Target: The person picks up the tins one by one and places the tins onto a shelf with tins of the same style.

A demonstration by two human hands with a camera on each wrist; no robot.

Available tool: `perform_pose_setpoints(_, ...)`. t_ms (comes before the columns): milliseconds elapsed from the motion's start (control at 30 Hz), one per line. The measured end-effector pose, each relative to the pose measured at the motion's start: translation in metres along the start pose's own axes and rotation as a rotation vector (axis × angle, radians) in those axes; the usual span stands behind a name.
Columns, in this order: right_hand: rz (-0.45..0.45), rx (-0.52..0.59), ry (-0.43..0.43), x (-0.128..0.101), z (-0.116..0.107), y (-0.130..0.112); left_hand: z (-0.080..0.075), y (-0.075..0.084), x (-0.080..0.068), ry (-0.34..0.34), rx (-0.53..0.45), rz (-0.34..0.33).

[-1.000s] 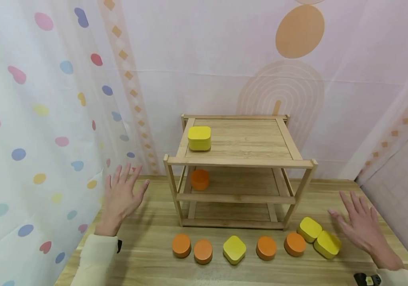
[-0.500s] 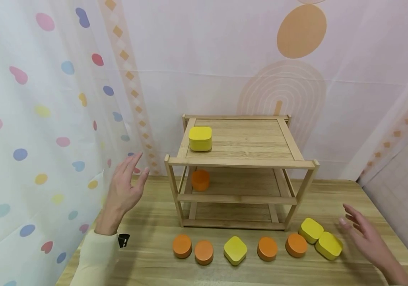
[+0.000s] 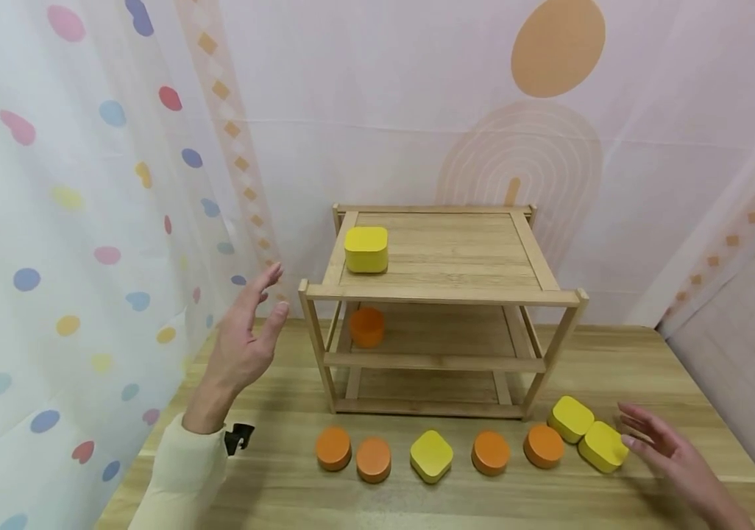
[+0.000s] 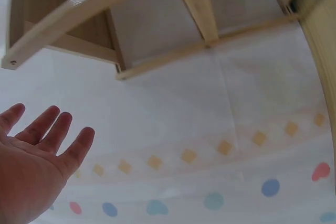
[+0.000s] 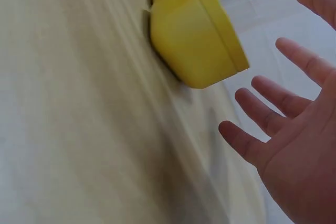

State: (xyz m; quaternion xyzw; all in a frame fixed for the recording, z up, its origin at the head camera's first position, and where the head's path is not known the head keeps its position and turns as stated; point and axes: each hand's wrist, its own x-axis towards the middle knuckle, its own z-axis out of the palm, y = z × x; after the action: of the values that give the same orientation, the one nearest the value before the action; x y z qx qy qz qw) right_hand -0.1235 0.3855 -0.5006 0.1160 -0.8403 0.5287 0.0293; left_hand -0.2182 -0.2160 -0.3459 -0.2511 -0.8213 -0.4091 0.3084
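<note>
A row of orange round blocks (image 3: 334,447) and yellow square blocks (image 3: 432,456) lies on the wooden table (image 3: 285,500) in front of a two-tier wooden shelf (image 3: 440,294). My right hand (image 3: 658,439) hovers open just right of the rightmost yellow block (image 3: 603,446), not touching it; the right wrist view shows that block (image 5: 197,32) close to the spread fingers (image 5: 273,114). My left hand (image 3: 252,324) is raised open, left of the shelf's front post, holding nothing. One yellow block (image 3: 366,249) sits on the top tier, one orange block (image 3: 367,326) on the middle tier.
A dotted curtain (image 3: 53,258) hangs close on the left and a patterned backdrop (image 3: 550,110) stands behind the shelf. Another yellow block (image 3: 569,418) lies beside the rightmost one. The shelf's right parts hold nothing.
My left hand has risen and moved toward the shelf's upper left corner. My right hand has dropped lower and closer to the rightmost yellow block.
</note>
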Motion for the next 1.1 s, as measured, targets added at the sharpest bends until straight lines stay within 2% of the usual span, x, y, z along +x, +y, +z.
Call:
perform_pose_setpoints(167, 0.018, 0.050, -0.034, -0.003, 0.002, 0.009, 0.005, 0.013, 0.004, -0.030, -0.118, 0.013)
perform_pose_setpoints(300, 0.029, 0.135, -0.077, -0.007, 0.004, 0.014, 0.010, 0.022, 0.005, -0.057, -0.174, 0.032)
perform_pose_setpoints(433, 0.027, 0.169, -0.111, -0.010, 0.006, 0.018, 0.014, 0.028, 0.007, -0.086, -0.208, 0.041)
perform_pose_setpoints(633, 0.059, 0.159, -0.176, -0.012, 0.010, 0.020, 0.021, 0.028, 0.009, -0.114, -0.203, -0.012)
perform_pose_setpoints(733, 0.092, 0.114, -0.187, -0.009, 0.012, 0.019, 0.024, 0.026, 0.012, -0.121, -0.206, -0.043)
perform_pose_setpoints(867, 0.119, 0.024, -0.165, -0.005, 0.015, 0.018, 0.027, 0.022, 0.016, -0.105, -0.270, -0.074)
perform_pose_setpoints(1000, 0.118, 0.004, -0.153, -0.003, 0.016, 0.018, 0.032, 0.018, 0.018, -0.089, -0.342, -0.094)
perform_pose_setpoints(1100, 0.156, -0.014, -0.148, -0.003, 0.015, 0.019, 0.036, 0.016, 0.018, -0.083, -0.377, -0.115)
